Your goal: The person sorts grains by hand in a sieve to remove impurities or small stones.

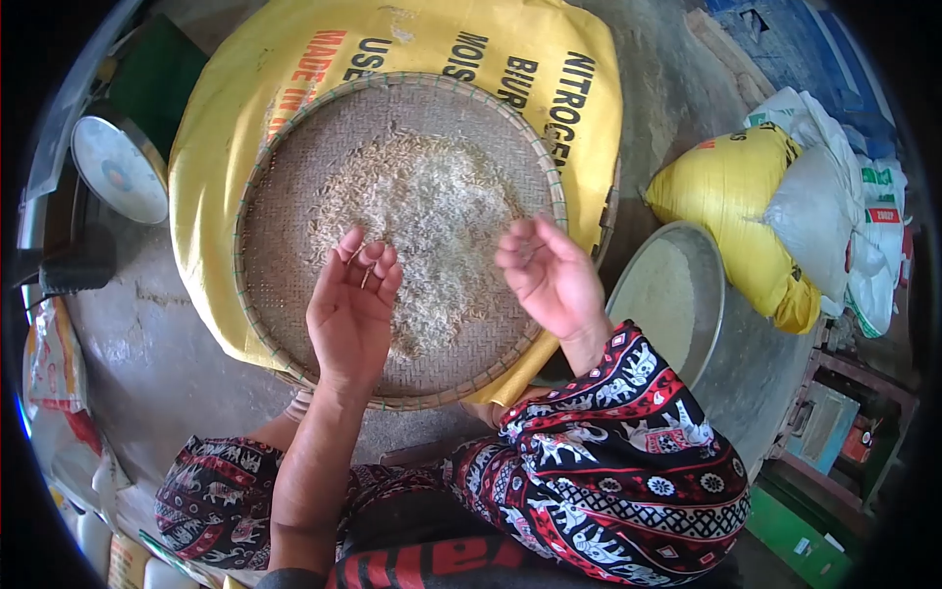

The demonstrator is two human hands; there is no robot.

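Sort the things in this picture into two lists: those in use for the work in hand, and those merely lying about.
In use:
left hand, grains on its fingers
right hand
woven tray
rice
yellow sack under the tray
metal basin, probably

Lying about:
weighing scale
full yellow bag
white bags

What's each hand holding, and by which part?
Left hand: a few grains lying on its upturned fingers, not gripped. Right hand: nothing visible.

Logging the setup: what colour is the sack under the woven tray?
Yellow sack, black and orange lettering; head view.
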